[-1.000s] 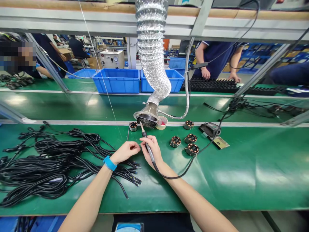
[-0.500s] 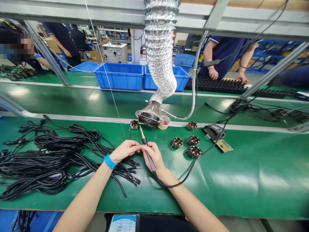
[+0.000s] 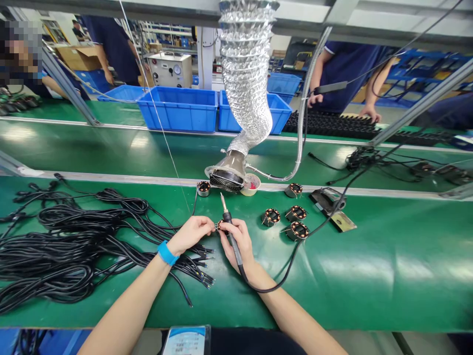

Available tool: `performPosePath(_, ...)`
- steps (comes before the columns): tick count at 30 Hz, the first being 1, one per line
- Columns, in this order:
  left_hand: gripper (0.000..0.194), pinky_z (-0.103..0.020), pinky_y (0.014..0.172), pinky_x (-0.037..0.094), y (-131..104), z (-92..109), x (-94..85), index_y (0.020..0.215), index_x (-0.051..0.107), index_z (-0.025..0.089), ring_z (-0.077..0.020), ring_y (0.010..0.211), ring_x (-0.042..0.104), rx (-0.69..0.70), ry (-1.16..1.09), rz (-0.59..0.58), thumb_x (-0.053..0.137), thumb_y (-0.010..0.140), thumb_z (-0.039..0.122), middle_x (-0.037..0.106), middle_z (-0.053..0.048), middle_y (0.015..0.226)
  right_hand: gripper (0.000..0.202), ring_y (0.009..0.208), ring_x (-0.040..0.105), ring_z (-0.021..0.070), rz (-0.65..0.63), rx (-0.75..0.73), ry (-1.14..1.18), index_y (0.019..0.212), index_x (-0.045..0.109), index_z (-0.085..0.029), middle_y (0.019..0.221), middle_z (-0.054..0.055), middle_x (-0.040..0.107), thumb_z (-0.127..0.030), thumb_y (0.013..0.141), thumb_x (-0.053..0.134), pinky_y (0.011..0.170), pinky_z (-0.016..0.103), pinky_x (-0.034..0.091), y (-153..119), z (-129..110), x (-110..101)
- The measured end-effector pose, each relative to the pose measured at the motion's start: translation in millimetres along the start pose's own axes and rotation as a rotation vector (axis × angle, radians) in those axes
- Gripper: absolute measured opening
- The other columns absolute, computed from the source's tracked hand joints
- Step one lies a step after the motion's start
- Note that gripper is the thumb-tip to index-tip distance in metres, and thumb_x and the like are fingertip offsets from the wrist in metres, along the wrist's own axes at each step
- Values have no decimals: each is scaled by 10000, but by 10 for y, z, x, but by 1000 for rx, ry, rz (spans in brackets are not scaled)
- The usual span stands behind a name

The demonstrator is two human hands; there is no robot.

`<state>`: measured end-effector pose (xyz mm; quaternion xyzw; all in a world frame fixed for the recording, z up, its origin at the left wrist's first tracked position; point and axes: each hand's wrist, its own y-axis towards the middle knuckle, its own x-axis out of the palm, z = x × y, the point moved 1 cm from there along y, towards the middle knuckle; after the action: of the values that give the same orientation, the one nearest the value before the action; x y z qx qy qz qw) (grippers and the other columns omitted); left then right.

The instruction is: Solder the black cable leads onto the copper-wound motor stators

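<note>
My right hand (image 3: 238,241) was closed around one soldering iron (image 3: 229,229), its tip pointing up and away from me and its black cord looping off to the right across the green tabletop (image 3: 369,276). My left hand (image 3: 192,232), with a blue band at the wrist, was pinched shut on one small coil (image 3: 219,226), which sat between the fingertips of both hands, just above the tabletop and right beside the iron's shaft. I counted five more coils lying on the tabletop: one (image 3: 203,188) to the left of the fan mouth of the silver duct (image 3: 244,88), one (image 3: 294,189) to its right, and three in a close group, (image 3: 271,216), (image 3: 296,213) and (image 3: 297,230), near my right hand. One small cup (image 3: 252,184) stood just beside the duct's mouth. One iron stand (image 3: 328,201) lay right of the coils. A big heap of black cables (image 3: 74,246) covered the left side of the tabletop, too tangled to count. Beyond the belt stood three blue bins, (image 3: 179,108), (image 3: 271,111) and (image 3: 120,93), and two other people's hands (image 3: 367,112) rested on a black tray.
</note>
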<state>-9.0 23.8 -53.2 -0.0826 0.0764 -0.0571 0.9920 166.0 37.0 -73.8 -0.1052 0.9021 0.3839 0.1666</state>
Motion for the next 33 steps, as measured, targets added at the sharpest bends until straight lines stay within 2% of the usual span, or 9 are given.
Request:
performPosePath(6,148,-247,664,412,0,-4,7,713,613,153,-136,658,516,-7,-4,-4,550,775,272,599,-7,685,321,737,628,112,105,181,72,1111,599,-250,1004,39,506,-74,844,576,698,263,587,29,-71,32)
performPosePath(11,159,-240,663,408,-18,21,6,709,625,145,-128,656,511,-8,14,-18,553,778,268,604,-6,690,323,704,619,96,101,216,80,1097,595,-243,1006,36,490,-60,832,571,672,246,579,11,-109,55)
performPosePath(15,195,-228,605,382,-35,67,4,720,628,145,-117,610,480,-34,38,-36,552,801,305,586,4,667,328,814,636,138,99,192,32,1118,600,-242,991,42,518,-72,838,581,772,298,566,10,-117,20)
performPosePath(19,233,-220,501,302,-46,94,12,742,624,145,-94,512,396,-106,42,-49,554,810,358,566,14,641,333,915,631,181,116,169,-2,1170,601,-239,997,64,594,-112,863,596,833,341,542,9,-161,-103)
performPosePath(22,250,-219,476,256,-49,98,22,733,614,146,-83,485,351,-121,34,-59,566,800,382,555,19,631,296,811,641,168,169,101,-24,1138,616,-229,927,51,657,-95,880,565,741,319,537,-34,-222,-236)
performPosePath(26,250,-218,472,230,-52,108,31,719,602,151,-77,481,332,-138,45,-72,568,790,388,551,20,639,193,604,586,157,228,-15,-104,959,630,-215,722,13,655,-82,855,535,593,310,481,-122,-289,-376)
performPosePath(29,257,-220,460,202,-54,115,37,716,592,156,-74,468,305,-156,42,-76,564,790,401,541,25,625,177,548,571,159,235,-61,-91,884,617,-219,640,-2,624,-92,841,501,562,315,467,-158,-303,-411)
performPosePath(33,264,-219,454,190,-51,102,40,721,592,155,-68,461,290,-158,40,-82,567,789,409,545,25,629,180,537,575,161,191,-75,-52,881,615,-212,624,0,623,-102,827,484,549,313,461,-156,-302,-399)
